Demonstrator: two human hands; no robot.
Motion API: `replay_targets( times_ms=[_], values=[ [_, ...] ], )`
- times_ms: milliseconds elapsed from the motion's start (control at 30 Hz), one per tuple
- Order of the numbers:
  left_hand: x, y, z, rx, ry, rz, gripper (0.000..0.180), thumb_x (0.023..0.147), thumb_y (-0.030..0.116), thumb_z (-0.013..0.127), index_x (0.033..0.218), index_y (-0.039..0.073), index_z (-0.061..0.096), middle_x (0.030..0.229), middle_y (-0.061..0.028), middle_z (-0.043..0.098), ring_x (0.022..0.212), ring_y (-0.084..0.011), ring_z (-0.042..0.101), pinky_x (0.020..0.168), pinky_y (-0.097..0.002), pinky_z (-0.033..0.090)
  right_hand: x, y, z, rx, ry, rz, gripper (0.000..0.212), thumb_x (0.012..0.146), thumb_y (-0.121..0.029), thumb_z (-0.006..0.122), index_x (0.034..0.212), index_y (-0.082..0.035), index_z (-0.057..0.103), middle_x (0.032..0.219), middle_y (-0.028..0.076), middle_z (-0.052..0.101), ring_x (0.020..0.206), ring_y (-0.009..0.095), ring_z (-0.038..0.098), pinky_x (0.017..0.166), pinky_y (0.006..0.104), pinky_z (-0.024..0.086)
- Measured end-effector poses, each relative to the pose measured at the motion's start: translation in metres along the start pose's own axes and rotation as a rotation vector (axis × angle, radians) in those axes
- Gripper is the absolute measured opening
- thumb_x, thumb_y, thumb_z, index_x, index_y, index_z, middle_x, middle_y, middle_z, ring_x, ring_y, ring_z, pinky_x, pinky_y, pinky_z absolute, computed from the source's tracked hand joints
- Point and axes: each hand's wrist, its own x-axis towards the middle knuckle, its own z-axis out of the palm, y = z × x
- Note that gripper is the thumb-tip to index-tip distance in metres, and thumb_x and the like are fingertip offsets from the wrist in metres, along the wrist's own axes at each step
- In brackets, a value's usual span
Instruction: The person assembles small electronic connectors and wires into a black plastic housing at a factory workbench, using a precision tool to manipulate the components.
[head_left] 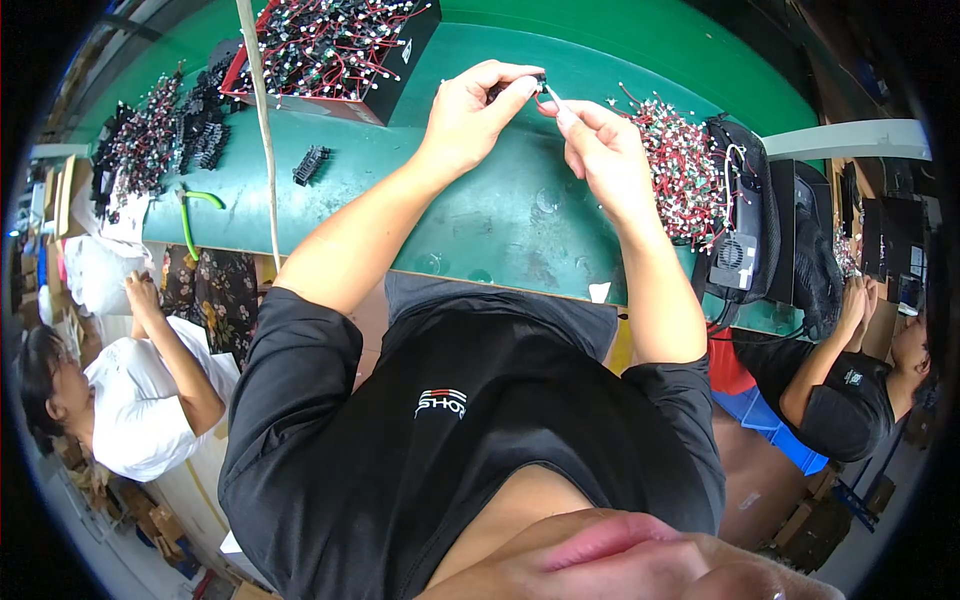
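Observation:
Over the far middle of the green table, my left hand (468, 118) is closed on a small black plastic part (541, 82) pinched between thumb and fingertips. My right hand (607, 152) meets it from the right, thumb and fingers pinching a thin pale rod-like piece (553, 97) whose tip reaches the black part. A short red wire (545, 108) curves between the two hands. Fingers cover most of these small pieces, so their exact kind cannot be made out.
A box (350, 108) heaped with red and black wired pieces stands far left of centre. A black connector block (311, 165) and green-handled pliers (188, 222) lie left. A wire pile (680, 170) and black bag (768, 215) sit right. A pale cord (262, 130) hangs down. People work on both sides.

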Motion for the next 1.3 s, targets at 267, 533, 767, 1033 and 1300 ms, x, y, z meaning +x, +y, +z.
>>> replay_targets(
  times_ms=[267, 533, 767, 1033, 1300],
  values=[
    [0.000, 0.000, 0.001, 0.054, -0.016, 0.015, 0.019, 0.095, 0.017, 0.067, 0.109, 0.006, 0.073, 0.087, 0.0020, 0.066, 0.077, -0.0048, 0.055, 0.068, -0.0223, 0.044, -0.001, 0.002, -0.004, -0.010, 0.004, 0.020, 0.024, 0.099, -0.017, 0.058, 0.114, -0.003, 0.071, 0.067, -0.008, 0.052, 0.059, 0.001, 0.040, 0.052, 0.0202, 0.032],
    [-0.001, 0.001, 0.001, 0.146, -0.055, 0.104, 0.020, 0.095, 0.014, 0.066, 0.110, 0.002, 0.072, 0.087, 0.0012, 0.060, 0.076, -0.0054, 0.052, 0.067, -0.0214, 0.042, -0.001, 0.009, -0.003, -0.215, 0.120, -0.074, 0.024, 0.097, -0.015, 0.061, 0.114, -0.002, 0.070, 0.083, 0.002, 0.070, 0.076, 0.006, 0.058, 0.070, 0.0246, 0.048],
    [-0.003, -0.007, 0.000, 0.186, -0.074, 0.123, 0.019, 0.096, 0.013, 0.064, 0.110, 0.001, 0.071, 0.089, 0.0010, 0.062, 0.075, -0.0046, 0.052, 0.065, -0.0207, 0.042, -0.007, -0.002, 0.002, -0.546, 0.183, -0.087, 0.022, 0.091, -0.013, 0.063, 0.109, -0.004, 0.072, 0.084, 0.011, 0.072, 0.065, 0.013, 0.064, 0.062, 0.0282, 0.051],
    [-0.006, -0.010, 0.009, 0.076, -0.017, 0.083, 0.018, 0.098, 0.012, 0.062, 0.111, 0.003, 0.069, 0.087, 0.0026, 0.062, 0.072, -0.0030, 0.051, 0.063, -0.0197, 0.042, -0.010, 0.007, 0.013, -1.288, 0.361, -0.639, 0.038, 0.075, -0.012, 0.069, 0.113, -0.010, 0.064, 0.073, 0.004, 0.061, 0.058, 0.021, 0.065, 0.048, 0.0326, 0.051],
    [-0.003, -0.003, 0.008, -0.053, -0.032, 0.092, 0.018, 0.098, 0.010, 0.062, 0.112, 0.002, 0.068, 0.087, 0.0025, 0.061, 0.073, -0.0041, 0.051, 0.063, -0.0200, 0.042, -0.006, 0.007, 0.012, -1.279, 0.397, -0.674, 0.032, 0.081, -0.011, 0.067, 0.113, -0.012, 0.067, 0.073, 0.004, 0.062, 0.057, 0.020, 0.063, 0.049, 0.0329, 0.049]
  ],
)
